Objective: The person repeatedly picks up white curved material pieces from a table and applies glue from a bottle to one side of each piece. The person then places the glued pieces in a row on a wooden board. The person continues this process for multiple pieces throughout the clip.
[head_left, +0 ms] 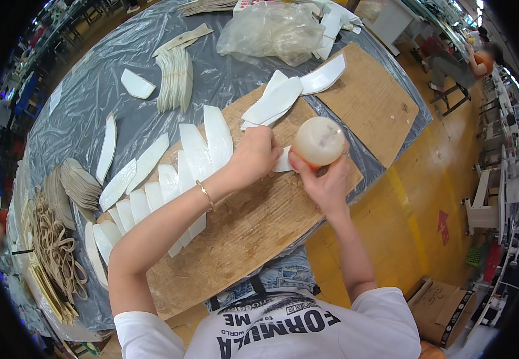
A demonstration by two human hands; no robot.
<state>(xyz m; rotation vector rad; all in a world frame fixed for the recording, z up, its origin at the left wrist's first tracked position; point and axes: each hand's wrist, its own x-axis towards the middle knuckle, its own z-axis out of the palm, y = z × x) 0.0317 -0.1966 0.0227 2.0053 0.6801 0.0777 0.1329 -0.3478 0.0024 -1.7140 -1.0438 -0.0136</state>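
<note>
My right hand [329, 182] is wrapped round a rounded, cloudy translucent bottle [319, 139] with an orange tint low down. My left hand [252, 154] is closed, its fingertips at a small white flat piece [282, 161] that shows between the two hands. Part of that piece is hidden by the fingers and the bottle. Beneath both hands lies a worn brown board [253, 212]. To the left, white curved pieces [195, 149] overlap in a row along the board, some with a glossy surface. Beyond my left hand, more white pieces [274, 102] lie in a loose pile.
A banded stack of pale strips [174, 81] and a clear plastic bag [271, 33] lie on the grey plastic-covered table [211, 78]. At left are coiled beige strips [53, 245]. A second board [367, 102] lies far right. A cardboard box [442, 311] stands on the yellow floor.
</note>
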